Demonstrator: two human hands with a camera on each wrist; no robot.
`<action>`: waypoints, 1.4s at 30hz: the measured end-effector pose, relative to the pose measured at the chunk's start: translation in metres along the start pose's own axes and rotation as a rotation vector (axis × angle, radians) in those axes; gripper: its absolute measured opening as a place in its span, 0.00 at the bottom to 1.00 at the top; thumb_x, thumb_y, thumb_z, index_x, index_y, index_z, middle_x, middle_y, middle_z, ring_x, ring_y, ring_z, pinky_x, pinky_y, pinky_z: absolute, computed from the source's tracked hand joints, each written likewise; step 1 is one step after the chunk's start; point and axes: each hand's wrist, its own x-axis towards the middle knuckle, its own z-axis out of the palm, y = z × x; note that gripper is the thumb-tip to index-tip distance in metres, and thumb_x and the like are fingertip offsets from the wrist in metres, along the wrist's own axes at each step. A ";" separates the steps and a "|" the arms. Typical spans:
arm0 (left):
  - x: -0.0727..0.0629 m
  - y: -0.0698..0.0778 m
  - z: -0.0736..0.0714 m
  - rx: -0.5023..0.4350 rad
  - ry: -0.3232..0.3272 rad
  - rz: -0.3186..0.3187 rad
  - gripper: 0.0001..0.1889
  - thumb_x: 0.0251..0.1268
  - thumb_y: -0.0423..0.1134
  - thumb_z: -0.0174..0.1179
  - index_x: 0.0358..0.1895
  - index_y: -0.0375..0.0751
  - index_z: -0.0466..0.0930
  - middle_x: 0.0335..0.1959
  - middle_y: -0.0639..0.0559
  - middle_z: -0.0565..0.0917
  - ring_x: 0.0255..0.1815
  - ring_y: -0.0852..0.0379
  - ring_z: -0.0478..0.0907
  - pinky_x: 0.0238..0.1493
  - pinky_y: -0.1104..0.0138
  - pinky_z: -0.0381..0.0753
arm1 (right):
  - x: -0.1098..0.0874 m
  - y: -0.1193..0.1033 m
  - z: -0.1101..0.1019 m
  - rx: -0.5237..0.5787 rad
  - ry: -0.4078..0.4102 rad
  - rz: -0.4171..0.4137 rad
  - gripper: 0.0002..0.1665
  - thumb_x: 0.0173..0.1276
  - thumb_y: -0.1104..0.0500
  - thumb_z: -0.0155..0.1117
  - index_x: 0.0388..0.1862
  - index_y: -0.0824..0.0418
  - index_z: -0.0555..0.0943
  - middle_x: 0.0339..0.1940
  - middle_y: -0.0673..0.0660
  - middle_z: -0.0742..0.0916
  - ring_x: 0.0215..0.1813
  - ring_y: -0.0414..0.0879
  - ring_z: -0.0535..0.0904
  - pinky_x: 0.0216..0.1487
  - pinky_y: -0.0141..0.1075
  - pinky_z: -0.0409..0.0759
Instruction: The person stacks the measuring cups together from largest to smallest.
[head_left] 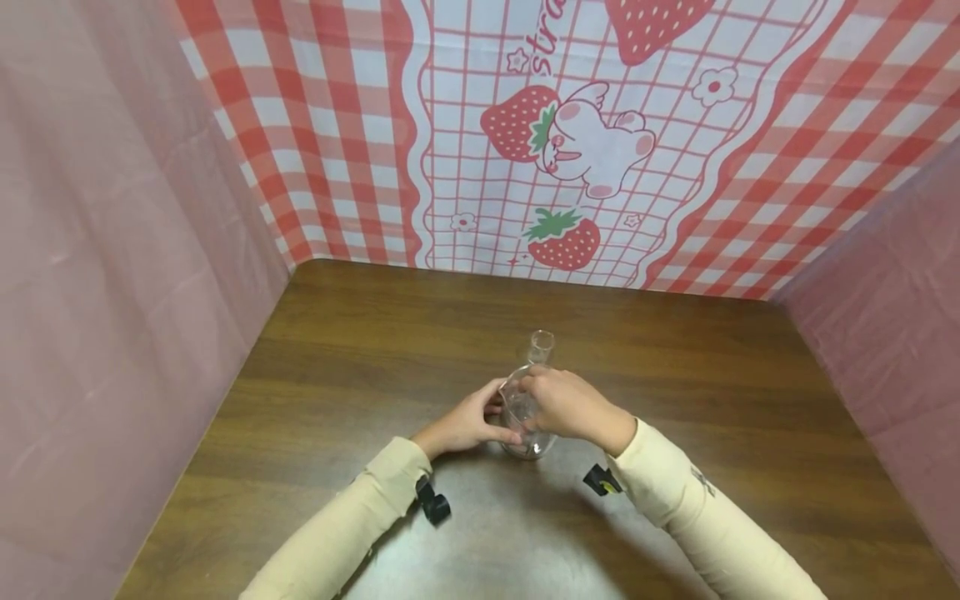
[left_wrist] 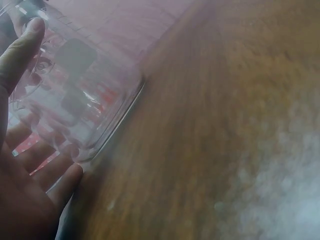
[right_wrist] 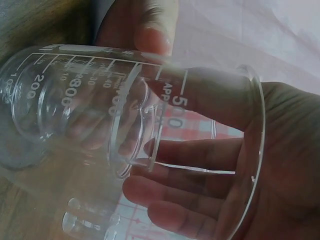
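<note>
A large clear glass beaker (right_wrist: 175,120) with white volume marks up to 500 stands upright on the table. Inside it sits a smaller marked glass beaker (right_wrist: 132,125). My left hand (head_left: 471,421) holds the large beaker's side, thumb on the near side and fingers round the far side. From above, my right hand (head_left: 568,404) reaches in through the large beaker's mouth. Its thumb (right_wrist: 210,97) and forefinger pinch at the small beaker's rim. In the left wrist view, the left fingers (left_wrist: 45,170) lie along the glass close to the base.
Just behind the large beaker stands a narrow clear glass vessel (head_left: 542,346). The brown wooden table (head_left: 360,333) meets a strawberry-patterned cloth (head_left: 480,167) at the back. Pink curtains (head_left: 112,250) hang at both sides.
</note>
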 end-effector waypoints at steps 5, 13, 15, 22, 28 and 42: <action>0.000 -0.001 0.001 0.005 -0.001 0.000 0.44 0.53 0.36 0.73 0.72 0.38 0.58 0.70 0.38 0.69 0.66 0.40 0.72 0.70 0.55 0.72 | 0.001 -0.002 0.000 -0.014 -0.013 0.014 0.33 0.47 0.51 0.80 0.51 0.63 0.83 0.51 0.61 0.85 0.45 0.57 0.84 0.49 0.49 0.85; 0.000 -0.002 0.001 0.002 -0.003 0.010 0.45 0.52 0.35 0.73 0.72 0.37 0.58 0.70 0.38 0.69 0.66 0.40 0.72 0.70 0.55 0.72 | 0.001 -0.003 0.001 -0.045 -0.016 0.027 0.33 0.46 0.51 0.81 0.51 0.63 0.84 0.48 0.60 0.85 0.44 0.56 0.85 0.48 0.49 0.85; 0.001 -0.002 0.001 0.002 -0.004 0.013 0.45 0.52 0.35 0.73 0.72 0.37 0.58 0.70 0.38 0.69 0.66 0.40 0.72 0.70 0.55 0.72 | 0.001 -0.003 0.000 -0.049 -0.016 0.026 0.33 0.46 0.51 0.81 0.51 0.63 0.84 0.48 0.60 0.85 0.44 0.56 0.85 0.48 0.49 0.85; 0.002 0.000 0.000 0.007 -0.013 0.018 0.46 0.51 0.35 0.73 0.73 0.37 0.57 0.70 0.38 0.69 0.66 0.40 0.72 0.70 0.55 0.72 | 0.001 -0.004 -0.001 -0.054 -0.021 0.023 0.33 0.47 0.52 0.80 0.52 0.63 0.83 0.49 0.60 0.85 0.45 0.56 0.84 0.48 0.49 0.85; 0.001 0.001 0.000 0.012 -0.016 0.013 0.46 0.52 0.35 0.73 0.73 0.38 0.57 0.70 0.38 0.69 0.66 0.40 0.72 0.70 0.56 0.72 | 0.001 -0.004 0.000 -0.060 -0.026 0.023 0.33 0.47 0.51 0.80 0.52 0.63 0.83 0.48 0.60 0.85 0.43 0.55 0.84 0.48 0.48 0.85; 0.000 0.000 -0.001 0.014 -0.014 0.009 0.44 0.53 0.36 0.73 0.72 0.38 0.58 0.69 0.39 0.70 0.66 0.41 0.73 0.69 0.56 0.72 | 0.001 -0.003 0.002 -0.050 -0.013 -0.009 0.29 0.48 0.52 0.79 0.50 0.62 0.84 0.42 0.57 0.85 0.39 0.50 0.83 0.43 0.46 0.84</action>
